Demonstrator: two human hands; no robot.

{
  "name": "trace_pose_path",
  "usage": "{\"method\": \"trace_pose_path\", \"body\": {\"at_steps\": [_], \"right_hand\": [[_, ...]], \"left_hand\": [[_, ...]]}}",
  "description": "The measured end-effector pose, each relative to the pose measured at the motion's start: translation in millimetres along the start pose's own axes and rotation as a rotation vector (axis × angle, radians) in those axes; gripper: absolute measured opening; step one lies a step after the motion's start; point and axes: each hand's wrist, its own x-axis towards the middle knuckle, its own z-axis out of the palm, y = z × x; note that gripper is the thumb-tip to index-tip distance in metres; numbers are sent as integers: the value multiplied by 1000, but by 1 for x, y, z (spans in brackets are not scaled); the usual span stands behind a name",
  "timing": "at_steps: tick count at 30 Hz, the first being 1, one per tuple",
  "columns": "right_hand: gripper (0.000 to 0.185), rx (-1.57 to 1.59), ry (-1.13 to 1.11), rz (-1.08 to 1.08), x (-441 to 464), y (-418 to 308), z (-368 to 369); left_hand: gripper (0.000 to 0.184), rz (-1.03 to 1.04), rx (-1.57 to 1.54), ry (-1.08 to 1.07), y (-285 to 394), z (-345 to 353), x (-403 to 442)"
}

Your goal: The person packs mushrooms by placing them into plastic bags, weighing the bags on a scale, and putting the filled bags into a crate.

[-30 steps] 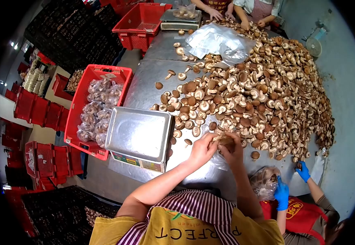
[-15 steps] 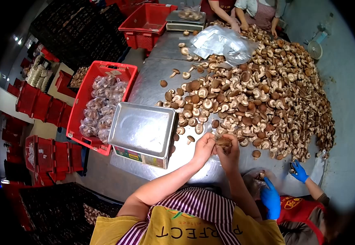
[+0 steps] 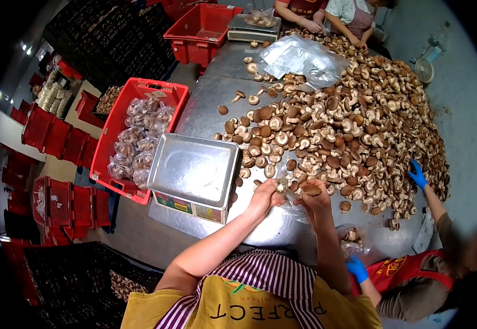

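Steel counter (image 3: 203,98): bears the mushroom heap (image 3: 359,126), thickest toward the right.
Right hand (image 3: 317,204): grip closed on a brown-capped mushroom (image 3: 310,189), above the counter's near side.
Left hand (image 3: 266,198): grip closed, fingertips beside clear plastic (image 3: 291,196) between the two hands; exactly what it pinches cannot be told.
Scale (image 3: 194,169): left of the left hand, its metal tray bare.
Red crate (image 3: 179,112): just beside the scale, holding bagged mushrooms (image 3: 131,136).
Clear bags (image 3: 298,59): piled at the heap's far left.
Co-worker: one blue glove (image 3: 417,174) at the heap's right edge, the other near a part-filled bag (image 3: 353,241).
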Motion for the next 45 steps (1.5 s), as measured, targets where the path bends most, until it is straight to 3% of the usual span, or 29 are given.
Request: {"method": "trace_pose_path", "body": {"at_steps": [2, 4, 6, 10, 12, 14, 16, 17, 19, 21, 23, 24, 25, 26, 27, 29, 31, 32, 34, 35, 36, 37, 39, 40, 42, 43, 45], "right_hand": [[38, -54, 19, 12, 4, -1, -8], [41, -288, 109, 157, 17, 8, -27], [46, -284, 128, 164, 28, 22, -49], [54, -253, 183, 12, 47, 29, -68], [52, -389, 321, -100, 52, 28, -72], [49, -402, 309, -114, 50, 26, -83], [47, -472, 339, 2, 43, 21, -90], [44, -552, 341, -195, 42, 37, -105], [43, -693, 389, -256, 32, 44, -118], [42, -842, 436, -306, 16, 51, -123], [50, -920, 581, -37, 6, 51, -116], [50, -918, 582, -38, 5, 54, -116], [51, -1060, 576, 24, 3, 58, -116], [52, -1201, 571, 90, 0, 61, -117], [52, -1200, 580, 94, -1, 61, -115], [52, -1191, 568, 261, 5, 59, -111], [48, -1180, 549, 326, 13, 64, -119], [45, -1175, 519, 391, 16, 70, -126], [35, -1088, 536, 265, 12, 76, -133], [28, -691, 600, 273, 12, 76, -135], [21, -291, 644, 273, 13, 74, -138], [21, -286, 648, 271, 12, 78, -148], [10, 590, 586, 325, 8, 95, -177], [10, 597, 591, 318, 6, 107, -189], [19, 927, 435, 231, 5, 118, -199], [19, 931, 437, 228, 10, 117, -196], [21, 833, 715, 153, 23, 120, -186]], "left_hand": [[19, 115, 323, 3, -3, -16, -9], [22, 119, 479, 24, -1, -30, -28], [21, 77, 589, 64, -2, -53, -50], [22, 172, 1033, 202, -4, -110, -107], [23, 159, 1284, 301, -1, -142, -145], [26, -86, 1615, 340, 3, -180, -186], [29, -445, 1957, 165, -6, -241, -230], [29, -448, 1959, 164, -11, -257, -248], [30, -224, 2173, 53, -5, -253, -262], [30, -342, 1745, 187, 5, -213, -223], [26, -43, 1538, 228, 13, -155, -168], [21, 81, 1369, 198, 10, -139, -140], [23, 170, 1305, 142, 6, -129, -108], [29, 126, 1210, 202, 4, -104, -79], [33, 201, 1074, 189, -2, -88, -50], [42, 250, 1095, 182, -5, -59, 7], [69, 101, 1228, 281, -13, -50, 65], [70, 77, 1399, 333, -18, -45, 86], [64, 53, 1500, 351, -25, -38, 106], [49, 92, 1487, 329, -31, -45, 116], [49, 93, 1490, 324, -39, -56, 124], [43, 38, 1194, 262, -44, -64, 128], [23, -78, 512, 136, -33, -53, 117], [22, -200, 316, 260, -23, -42, 112], [22, -338, -64, 351, -26, -52, 123], [22, -362, -124, 360, -28, -56, 126], [22, -316, -167, 380, -36, -55, 135]]}}
